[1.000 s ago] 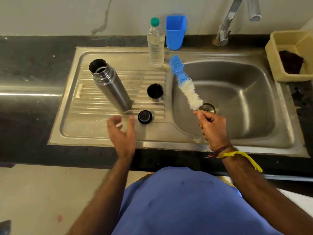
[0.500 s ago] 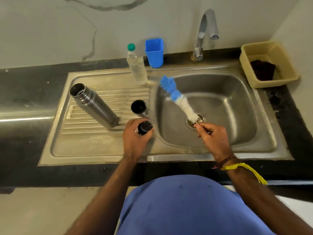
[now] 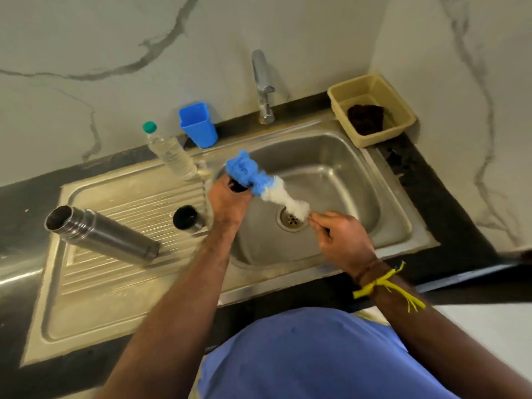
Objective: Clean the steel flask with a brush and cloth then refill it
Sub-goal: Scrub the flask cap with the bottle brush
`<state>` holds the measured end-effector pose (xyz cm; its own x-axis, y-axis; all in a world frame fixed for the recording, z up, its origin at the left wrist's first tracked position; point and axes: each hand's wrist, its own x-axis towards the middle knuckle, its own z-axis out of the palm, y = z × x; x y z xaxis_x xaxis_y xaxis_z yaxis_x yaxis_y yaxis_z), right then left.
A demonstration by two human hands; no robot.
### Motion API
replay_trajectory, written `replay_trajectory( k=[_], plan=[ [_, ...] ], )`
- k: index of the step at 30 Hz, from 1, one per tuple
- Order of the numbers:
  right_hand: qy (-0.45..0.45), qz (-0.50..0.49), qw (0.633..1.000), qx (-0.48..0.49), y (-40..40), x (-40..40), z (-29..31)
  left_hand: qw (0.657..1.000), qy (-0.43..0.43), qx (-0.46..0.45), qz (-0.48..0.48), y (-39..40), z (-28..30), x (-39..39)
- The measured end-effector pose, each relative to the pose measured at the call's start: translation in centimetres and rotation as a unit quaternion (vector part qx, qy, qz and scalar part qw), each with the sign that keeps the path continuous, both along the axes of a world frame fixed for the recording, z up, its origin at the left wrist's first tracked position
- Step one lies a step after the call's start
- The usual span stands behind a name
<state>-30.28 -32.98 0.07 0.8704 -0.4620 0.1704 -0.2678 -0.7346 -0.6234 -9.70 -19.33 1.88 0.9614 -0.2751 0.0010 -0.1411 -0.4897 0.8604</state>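
The open steel flask (image 3: 100, 236) stands on the ribbed drainboard (image 3: 121, 277) at the left, with its steel cup (image 3: 187, 219) mouth-up beside it. My left hand (image 3: 227, 203) holds the small black stopper (image 3: 238, 186) over the left edge of the sink basin (image 3: 339, 180). My right hand (image 3: 342, 240) grips the wire handle of the blue and white bottle brush (image 3: 259, 180). The brush's blue tip presses against the stopper. A dark cloth (image 3: 366, 118) lies in the beige tub (image 3: 403, 122) at the back right.
A capped plastic water bottle (image 3: 169, 152) and a blue plastic cup (image 3: 198, 125) stand at the back of the drainboard. The tap (image 3: 263, 87) rises behind the basin. Black counter (image 3: 431, 180) surrounds the sink, and marble walls close the back and right.
My left hand took the black stopper off the drainboard and lifted it over the basin. The brush tip swung onto the stopper. The view tilted up, showing more wall.
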Motion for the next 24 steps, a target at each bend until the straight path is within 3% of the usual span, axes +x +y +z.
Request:
replay_trajectory(
  k=[6,10,14,18,24],
  plan=[
    [-0.014,-0.022,0.999,0.031,-1.0,-0.3,0.4,0.999,-0.024,0.028,-0.027,-0.9,0.8,-0.1],
    [-0.011,0.007,1.000,0.017,0.3,-0.2,0.6,0.999,0.000,0.002,0.046,-0.5,1.2,0.8],
    [-0.029,-0.017,0.999,0.013,0.7,0.6,0.7,0.999,0.017,0.020,0.033,0.3,0.6,0.3],
    [-0.033,-0.022,0.999,0.010,0.5,0.9,0.6,0.993,0.040,-0.040,0.101,0.9,0.9,1.5],
    [-0.022,-0.019,0.993,0.117,0.0,1.5,-0.5,0.997,0.040,-0.065,-0.001,1.4,1.2,0.8]
  ],
)
